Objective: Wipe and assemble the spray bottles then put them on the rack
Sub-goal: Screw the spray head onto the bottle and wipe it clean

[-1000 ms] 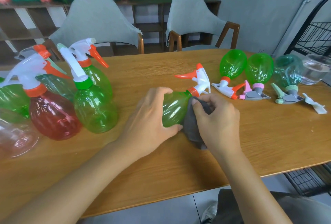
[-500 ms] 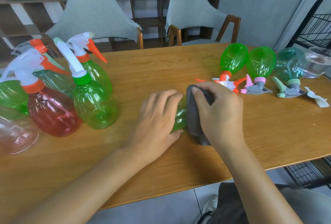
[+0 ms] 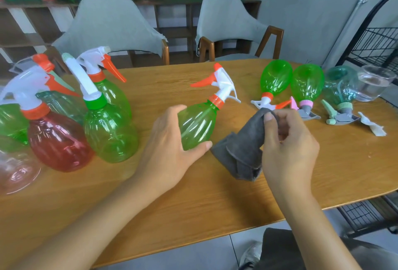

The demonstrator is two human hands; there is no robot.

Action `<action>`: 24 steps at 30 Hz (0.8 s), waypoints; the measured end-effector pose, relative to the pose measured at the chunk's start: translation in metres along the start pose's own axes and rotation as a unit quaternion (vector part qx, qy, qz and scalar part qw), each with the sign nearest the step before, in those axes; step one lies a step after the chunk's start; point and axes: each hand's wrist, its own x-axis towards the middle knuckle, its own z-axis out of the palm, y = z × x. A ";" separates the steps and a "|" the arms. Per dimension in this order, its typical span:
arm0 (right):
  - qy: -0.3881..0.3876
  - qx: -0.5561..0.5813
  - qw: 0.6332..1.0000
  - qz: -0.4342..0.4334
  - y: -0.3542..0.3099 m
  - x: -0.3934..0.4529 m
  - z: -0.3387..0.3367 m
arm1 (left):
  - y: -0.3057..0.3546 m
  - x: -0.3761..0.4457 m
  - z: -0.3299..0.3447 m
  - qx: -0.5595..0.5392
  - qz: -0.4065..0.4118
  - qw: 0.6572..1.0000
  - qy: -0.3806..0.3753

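My left hand [image 3: 172,140] grips a green spray bottle [image 3: 198,123] by its body, tilted with its white and orange trigger head [image 3: 219,84] pointing up and right. My right hand [image 3: 288,146] pinches a folded grey cloth [image 3: 243,153] just right of the bottle, a small gap apart from it. Several assembled bottles stand at the left: a red one [image 3: 58,140] and green ones [image 3: 109,131]. Three bottles rest upside down on their trigger heads at the right: two green [image 3: 275,80] [image 3: 308,84] and a teal one [image 3: 340,88].
The wooden table [image 3: 193,200] has its front edge near me. A clear glass bowl [image 3: 374,84] sits at the far right beside a black wire rack [image 3: 379,45]. A white scrap [image 3: 372,125] lies by the teal bottle. Two grey chairs [image 3: 112,24] stand behind.
The cloth has come off the bottle and moved right with my right hand. My left hand has tilted the bottle up, so its trigger head shows again.
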 end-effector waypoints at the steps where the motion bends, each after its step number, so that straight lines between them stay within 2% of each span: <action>1: -0.006 0.009 1.000 0.011 0.000 0.000 0.000 | -0.001 0.001 0.000 -0.017 -0.017 1.000 0.002; 4: -0.033 0.069 0.996 0.049 0.001 -0.002 0.005 | 0.002 0.007 0.000 -0.083 -0.073 0.994 -0.004; 7: -0.042 0.162 0.983 0.076 -0.006 -0.007 0.011 | 0.011 0.014 -0.001 -0.185 -0.131 0.974 -0.001; 11: 0.003 0.291 0.949 0.121 -0.021 -0.018 0.017 | 0.030 0.022 -0.001 -0.340 -0.199 0.919 0.017; 13: 0.013 0.315 0.943 0.106 -0.029 -0.024 0.018 | 0.036 0.025 0.003 -0.404 -0.217 0.889 0.017; 15: 0.011 0.321 0.944 0.074 -0.034 -0.029 0.020 | 0.039 0.027 0.006 -0.443 -0.221 0.869 0.009; 20: 0.004 0.287 0.958 -0.015 -0.029 -0.040 0.030 | 0.053 0.026 0.011 -0.490 -0.188 0.851 -0.025; 24: 0.065 0.257 0.964 -0.025 -0.030 -0.038 0.030 | 0.067 0.014 0.016 -0.474 -0.144 0.868 -0.029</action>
